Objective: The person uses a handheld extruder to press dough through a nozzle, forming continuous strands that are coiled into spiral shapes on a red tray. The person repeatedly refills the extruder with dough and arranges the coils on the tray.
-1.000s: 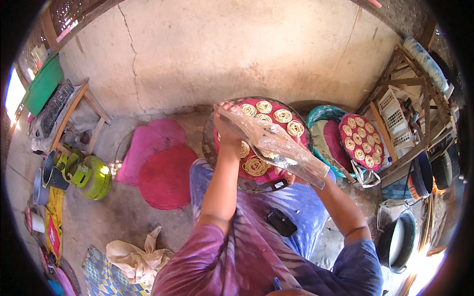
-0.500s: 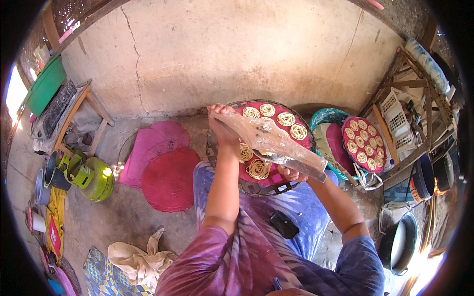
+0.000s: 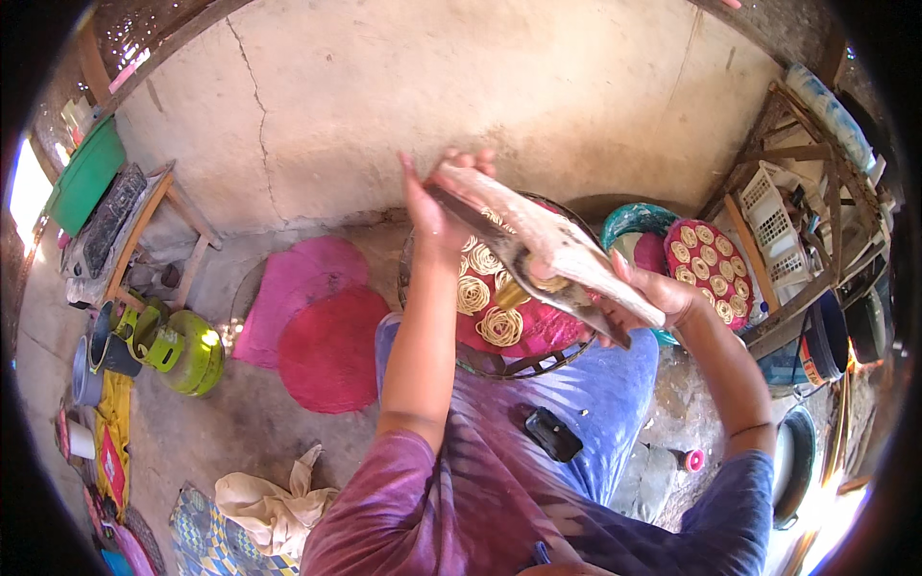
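Held slantwise above my lap is a flour-dusted wooden hand press (image 3: 562, 240), made of two long boards with a brass-coloured cylinder (image 3: 514, 293) showing beneath them. My left hand (image 3: 437, 219) grips its upper left end, thumb apart and fingers past the edge, slightly blurred. At the lower right end my right hand (image 3: 665, 296) is wrapped round both boards. Below the press, a round tray (image 3: 490, 366) lined with pink-red cloth carries several coiled rounds of pale noodle-like dough (image 3: 500, 327). The press hides part of the tray and some coils.
At right, more coils lie on a small red round (image 3: 711, 274) by a teal basin (image 3: 639, 219). Red and pink round sheets (image 3: 331, 350) lie on the floor at left, near a green gas cylinder (image 3: 195, 360). A small black case (image 3: 552, 434) rests on my lap.
The press has tipped and turned, bringing its brass-coloured cylinder into view. My right hand has shifted up and round its end; my left hand's fingers have loosened and spread somewhat.
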{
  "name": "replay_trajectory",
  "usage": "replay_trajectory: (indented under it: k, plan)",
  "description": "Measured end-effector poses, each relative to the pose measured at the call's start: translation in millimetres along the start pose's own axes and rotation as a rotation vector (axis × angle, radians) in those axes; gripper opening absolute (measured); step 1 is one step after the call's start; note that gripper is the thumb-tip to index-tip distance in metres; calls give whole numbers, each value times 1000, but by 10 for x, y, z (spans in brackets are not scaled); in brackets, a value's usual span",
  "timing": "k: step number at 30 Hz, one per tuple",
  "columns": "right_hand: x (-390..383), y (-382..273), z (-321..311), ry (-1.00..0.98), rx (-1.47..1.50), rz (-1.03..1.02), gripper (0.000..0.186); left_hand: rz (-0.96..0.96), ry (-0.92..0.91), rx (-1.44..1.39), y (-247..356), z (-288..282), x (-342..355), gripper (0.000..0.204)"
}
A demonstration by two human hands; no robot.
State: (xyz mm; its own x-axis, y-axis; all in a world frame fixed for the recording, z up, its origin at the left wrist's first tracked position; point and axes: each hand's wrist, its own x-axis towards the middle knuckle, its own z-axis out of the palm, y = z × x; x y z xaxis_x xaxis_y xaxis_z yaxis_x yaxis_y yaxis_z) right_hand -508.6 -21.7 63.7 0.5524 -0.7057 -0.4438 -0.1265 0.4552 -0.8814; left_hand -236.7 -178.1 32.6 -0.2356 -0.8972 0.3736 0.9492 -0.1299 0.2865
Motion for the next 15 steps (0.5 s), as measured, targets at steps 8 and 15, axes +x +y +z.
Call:
replay_trajectory:
  k: [8, 15]
  plan:
    - [-217, -109, -8, 279, -374, 295, 86, -126, 180, -335, -840, -617, -40, 36]
    - [-354, -200, 151, 313, -380, 185, 86, -65, 96, -258, -677, -421, -24, 37]
